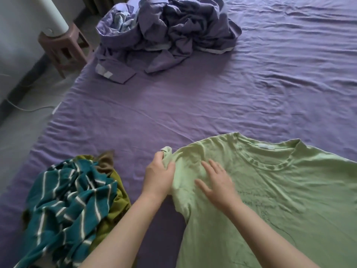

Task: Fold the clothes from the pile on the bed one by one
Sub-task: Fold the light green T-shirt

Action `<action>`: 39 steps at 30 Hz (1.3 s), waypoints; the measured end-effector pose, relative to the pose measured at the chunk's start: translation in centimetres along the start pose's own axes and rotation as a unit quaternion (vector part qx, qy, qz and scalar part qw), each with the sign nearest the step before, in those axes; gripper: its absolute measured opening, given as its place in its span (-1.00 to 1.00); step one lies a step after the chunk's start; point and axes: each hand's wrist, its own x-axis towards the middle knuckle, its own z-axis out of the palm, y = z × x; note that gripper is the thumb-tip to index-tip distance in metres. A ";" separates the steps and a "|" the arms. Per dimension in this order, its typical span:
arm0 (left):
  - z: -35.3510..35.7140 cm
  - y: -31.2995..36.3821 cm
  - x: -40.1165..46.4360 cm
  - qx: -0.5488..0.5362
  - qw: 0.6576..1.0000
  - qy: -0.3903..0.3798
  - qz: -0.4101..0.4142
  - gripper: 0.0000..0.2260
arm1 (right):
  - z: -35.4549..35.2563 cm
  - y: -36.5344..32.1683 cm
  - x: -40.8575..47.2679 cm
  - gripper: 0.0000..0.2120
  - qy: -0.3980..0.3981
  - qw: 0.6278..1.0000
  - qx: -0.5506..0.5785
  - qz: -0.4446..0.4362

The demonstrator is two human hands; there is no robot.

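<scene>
A light green T-shirt [280,200] lies spread face up on the purple bed sheet [193,103], neck hole toward the far side. My left hand [159,176] grips the bunched left sleeve of the T-shirt at its edge. Just to the right, my right hand [216,182] lies flat on the shirt's shoulder area with fingers spread. A pile of clothes [73,206] sits at the near left: a teal garment with white stripes on top, olive and brown pieces under it.
A crumpled purple duvet [170,31] lies heaped at the far side of the bed. Left of the bed stand a pink stool [63,49] with a white cylinder on it, and a white cable on the grey floor.
</scene>
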 end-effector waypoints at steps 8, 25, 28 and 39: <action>6.0 3.9 -3.0 -0.160 0.931 -0.308 -0.115 -0.56 | -3.0 3.8 -2.7 -0.64 0.108 0.950 0.257 0.143; 8.1 2.9 -6.0 0.089 0.965 -0.238 0.072 -0.76 | -3.7 6.8 -1.0 -0.66 0.199 0.947 0.201 0.152; 8.0 2.2 -1.2 0.137 0.967 -0.093 0.192 -0.62 | -2.4 7.5 -1.4 -0.69 0.213 0.947 0.182 0.155; 9.2 5.2 6.6 0.292 0.939 -0.047 0.175 -0.82 | -1.4 8.9 -0.7 -0.84 0.237 0.946 0.193 0.109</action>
